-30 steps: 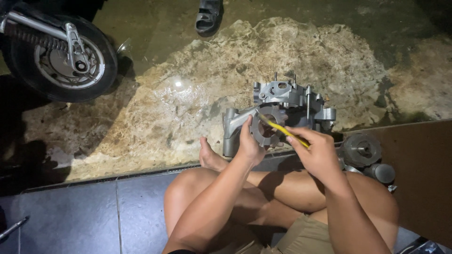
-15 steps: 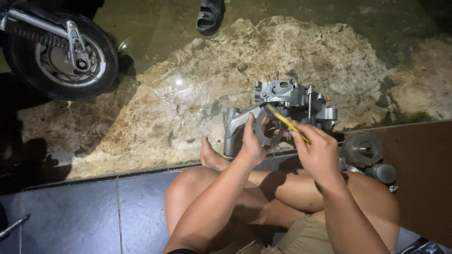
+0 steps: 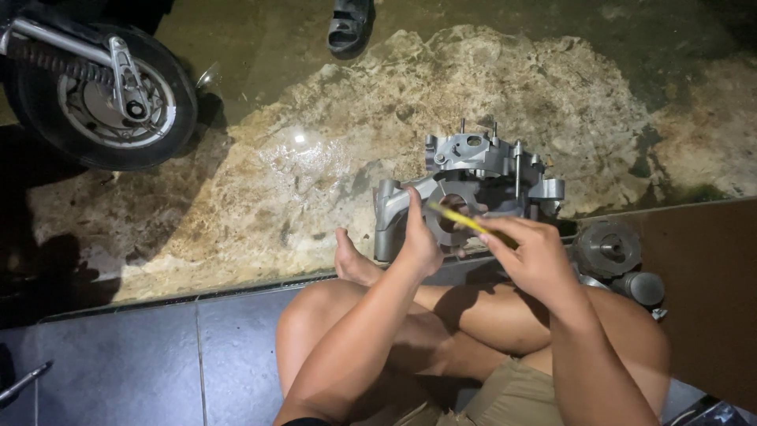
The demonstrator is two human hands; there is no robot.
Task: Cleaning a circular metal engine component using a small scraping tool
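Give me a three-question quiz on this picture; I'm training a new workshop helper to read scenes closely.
1. True or false: the left hand rests against the grey metal engine casing.
2. What does the right hand hold? A) a hammer B) a thin yellow tool C) a rag
3. What stands at the top left of the picture, on the wet ground?

Key
1. True.
2. B; its tip points into the casing's round opening.
3. A motorcycle wheel, with a sandal further right along the top edge.
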